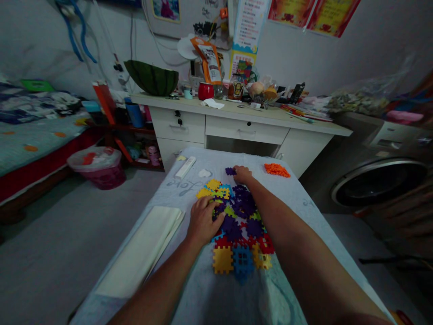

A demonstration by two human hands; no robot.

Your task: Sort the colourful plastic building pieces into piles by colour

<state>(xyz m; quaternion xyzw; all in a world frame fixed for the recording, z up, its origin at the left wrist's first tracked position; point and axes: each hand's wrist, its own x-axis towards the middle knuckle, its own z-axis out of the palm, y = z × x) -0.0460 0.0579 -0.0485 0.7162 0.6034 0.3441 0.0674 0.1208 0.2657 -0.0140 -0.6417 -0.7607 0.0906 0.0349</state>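
A heap of coloured plastic interlocking tiles (237, 221) lies in the middle of a cloth-covered table (203, 298): purple, yellow, red, blue and green pieces. My left hand (202, 220) rests on the heap's left side with its fingers curled down onto the purple tiles. My right hand (242, 174) reaches past the heap to the far end, its fingers closed beside a single purple tile (230, 171), touching it. A small pile of orange tiles (277, 169) sits apart at the far right.
A folded cream cloth (142, 248) lies on the table's left side, and a white tube (185, 167) near the far left. Beyond stands a white desk (243, 122) cluttered with things, including a halved watermelon (152, 79). A washing machine (382, 180) is on the right, a pink bin (98, 167) and a bed on the left.
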